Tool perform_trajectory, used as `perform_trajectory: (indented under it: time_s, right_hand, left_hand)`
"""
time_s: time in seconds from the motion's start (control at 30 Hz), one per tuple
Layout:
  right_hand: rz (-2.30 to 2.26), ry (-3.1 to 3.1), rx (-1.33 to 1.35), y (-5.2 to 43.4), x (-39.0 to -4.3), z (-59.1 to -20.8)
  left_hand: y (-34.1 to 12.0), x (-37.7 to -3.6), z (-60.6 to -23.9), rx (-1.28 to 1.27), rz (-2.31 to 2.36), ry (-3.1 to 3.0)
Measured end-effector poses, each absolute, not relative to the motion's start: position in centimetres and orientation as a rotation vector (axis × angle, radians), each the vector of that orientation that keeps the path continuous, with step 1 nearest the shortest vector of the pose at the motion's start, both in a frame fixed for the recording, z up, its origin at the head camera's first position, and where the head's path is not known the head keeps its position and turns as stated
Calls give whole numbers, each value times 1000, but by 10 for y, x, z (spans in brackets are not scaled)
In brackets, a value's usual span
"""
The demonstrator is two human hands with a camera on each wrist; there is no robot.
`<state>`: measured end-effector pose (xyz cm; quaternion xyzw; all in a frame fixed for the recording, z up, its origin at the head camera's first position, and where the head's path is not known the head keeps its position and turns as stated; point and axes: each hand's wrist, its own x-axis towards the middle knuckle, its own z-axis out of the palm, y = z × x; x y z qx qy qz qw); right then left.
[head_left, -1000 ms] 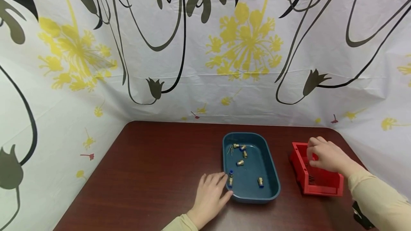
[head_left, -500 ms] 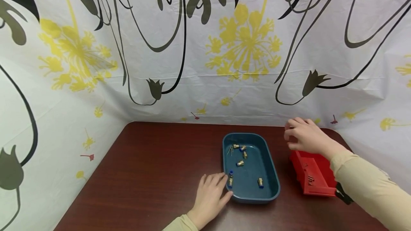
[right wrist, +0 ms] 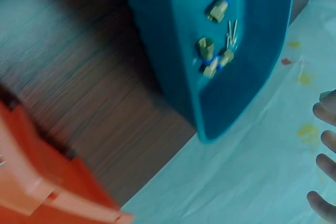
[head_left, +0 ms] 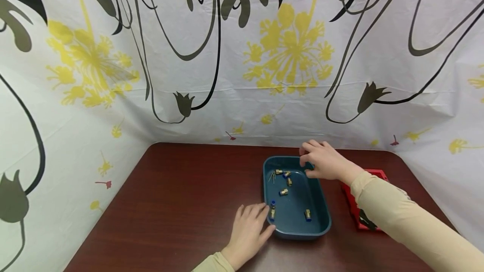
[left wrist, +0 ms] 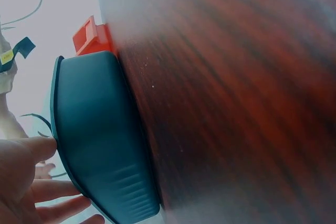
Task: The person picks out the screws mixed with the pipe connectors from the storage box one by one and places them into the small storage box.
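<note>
A blue-green tray [head_left: 296,196] lies on the table with several brass push-in fittings [head_left: 283,192] with blue ends inside. Near its far left corner are a few thin nails or pins [right wrist: 231,34]. My left hand [head_left: 247,230] rests at the tray's near left side; in the left wrist view its thumb and fairly straight fingertips touch the rim. Over the tray's far right corner hovers my right hand [head_left: 326,160], fingers bent. Its fingertips [right wrist: 328,166] appear at the right edge of the right wrist view, and whether they pinch something small is hidden.
Right of the tray stands a red bin [head_left: 351,207], partly covered by my right sleeve [head_left: 401,209]. Dark brown wooden table [head_left: 181,205] surrounds the tray. A white patterned cloth [head_left: 227,74] hangs behind and beside the table.
My right hand has risen out of the red bin and moved left to above the tray's far right corner. The left hand stays at the tray's rim.
</note>
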<state>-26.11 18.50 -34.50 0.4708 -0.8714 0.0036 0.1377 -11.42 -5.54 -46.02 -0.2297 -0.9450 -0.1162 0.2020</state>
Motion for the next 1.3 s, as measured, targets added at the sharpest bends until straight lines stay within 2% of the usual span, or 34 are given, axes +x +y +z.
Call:
perform_trajectory:
  time_s: [0.63,1.3]
  right_hand:
    - [21,-2544,1478,129,-270,-373]
    - [55,-2722,1458,106,-282,-405]
  left_hand:
    - [-57,-116,-462,-640,-314,-2636]
    - [-58,-116,-460,-648,-324,-2664]
